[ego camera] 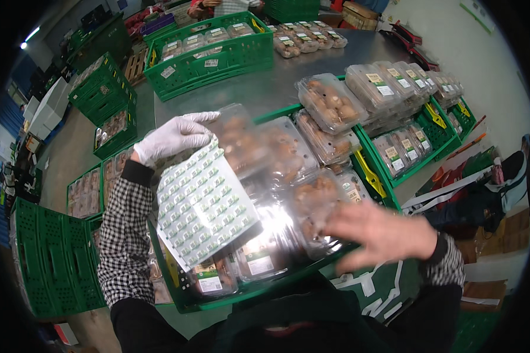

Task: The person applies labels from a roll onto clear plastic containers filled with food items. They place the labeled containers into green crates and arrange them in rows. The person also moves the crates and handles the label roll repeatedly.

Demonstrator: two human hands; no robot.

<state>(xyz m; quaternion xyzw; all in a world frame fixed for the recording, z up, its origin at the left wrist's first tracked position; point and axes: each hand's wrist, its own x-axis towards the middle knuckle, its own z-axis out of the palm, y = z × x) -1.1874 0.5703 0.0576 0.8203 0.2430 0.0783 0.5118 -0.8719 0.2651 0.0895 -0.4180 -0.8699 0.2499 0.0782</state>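
My left hand (176, 134), in a white glove, pinches the top corner of a sheet of small green-and-white stickers (207, 207). Its fingertips reach a clear plastic clamshell of brown mushrooms (238, 141), which is blurred; whether they grip it I cannot tell. Bare and blurred by motion, my right hand (375, 234) hovers with fingers apart over the right front of a green plastic crate (221, 302). Nothing shows in it. Close to its fingertips lies another mushroom clamshell (316, 194). Labelled clamshells (258, 260) fill the crate's front, partly under the sheet.
Stacked clamshells (331, 103) rise at the crate's back right, beside another filled green crate (424, 137). Across the metal table (194, 103) stand a long green crate (212, 61) and more packs (307, 39). Crates (53, 260) line the left. A person's hands (212, 3) show at the top.
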